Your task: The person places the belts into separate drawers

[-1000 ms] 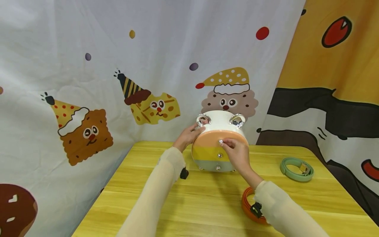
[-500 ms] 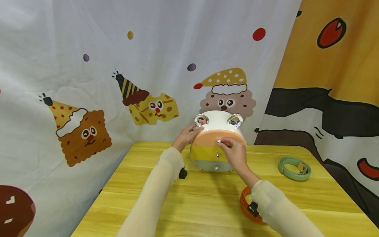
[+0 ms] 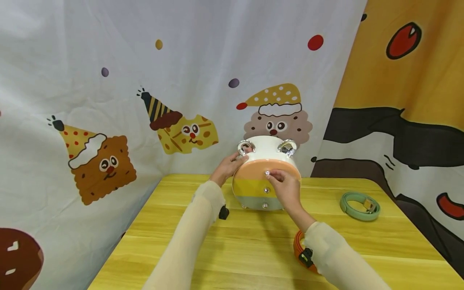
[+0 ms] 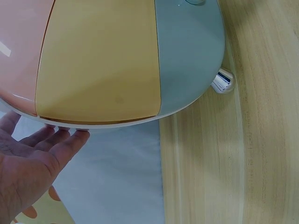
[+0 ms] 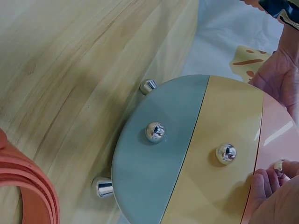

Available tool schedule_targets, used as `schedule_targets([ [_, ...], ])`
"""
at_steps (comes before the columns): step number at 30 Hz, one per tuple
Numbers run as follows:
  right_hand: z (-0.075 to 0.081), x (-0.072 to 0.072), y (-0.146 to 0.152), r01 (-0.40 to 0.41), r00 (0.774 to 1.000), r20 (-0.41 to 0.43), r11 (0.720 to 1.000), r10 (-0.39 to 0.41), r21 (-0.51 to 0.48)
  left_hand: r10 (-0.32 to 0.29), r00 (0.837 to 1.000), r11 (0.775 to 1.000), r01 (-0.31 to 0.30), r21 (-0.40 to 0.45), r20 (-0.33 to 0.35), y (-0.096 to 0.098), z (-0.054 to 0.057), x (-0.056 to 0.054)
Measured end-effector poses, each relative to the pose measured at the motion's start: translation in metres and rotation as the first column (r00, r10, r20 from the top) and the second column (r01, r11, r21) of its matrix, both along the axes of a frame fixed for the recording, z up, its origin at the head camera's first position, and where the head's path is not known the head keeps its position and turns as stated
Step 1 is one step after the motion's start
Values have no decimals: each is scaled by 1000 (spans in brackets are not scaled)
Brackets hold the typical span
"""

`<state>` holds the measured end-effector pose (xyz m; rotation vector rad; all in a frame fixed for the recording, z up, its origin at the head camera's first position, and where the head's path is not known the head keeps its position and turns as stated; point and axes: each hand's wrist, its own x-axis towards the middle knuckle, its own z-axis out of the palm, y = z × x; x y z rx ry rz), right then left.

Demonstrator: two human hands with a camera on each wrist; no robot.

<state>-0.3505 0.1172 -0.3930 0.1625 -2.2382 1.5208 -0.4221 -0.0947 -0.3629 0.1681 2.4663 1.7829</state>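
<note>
While the rounded drawer box (image 3: 250,186) stands upright on the wood-grain table (image 3: 232,257), near the backdrop cloth (image 3: 145,60), both hands are engaged with it. Its front carries three bands: orange uppermost, yellow in the middle, grey-blue at the bottom. Only thin seams are visible between the bands in the right wrist view; whether the orange panel has parted from the body cannot be determined. The right hand (image 3: 286,188) pinches the top knob (image 5: 279,166) between thumb and fingertips. The middle knob (image 5: 226,153) and the bottom knob (image 5: 155,132) are untouched. The left hand (image 3: 227,167) rests against the left side of the white body, just below a silver ear (image 3: 239,150), its fingers extended and not curled round anything.

The step in hand is judged to be work on the top drawer by its knob, with the other hand steadying the housing. The next move, if the knob is to be drawn, would call for a straight, level pull toward the person, with the left hand bracing so that the silver feet (image 5: 106,188) do not slide.

Farther out, a coiled orange belt (image 3: 298,247) lies on the table by the right sleeve (image 3: 340,251), partly hidden. A coiled green belt (image 3: 357,216) lies farther right, well apart from the box.
</note>
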Motion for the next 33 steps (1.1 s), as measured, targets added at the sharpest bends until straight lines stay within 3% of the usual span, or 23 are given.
schedule_targets([
  [7,2,5,1,-17,999,38,999,18,-29,-1,1000,1000,1,-4,2,2,-1,-1],
  [20,0,11,6,36,995,95,999,-34,-24,-4,1000,1000,4,6,-2,0,0,2],
  [33,-20,17,9,48,989,141,999,-47,-3,4,1000,1000,-5,-20,-17,-1,-3,-2],
])
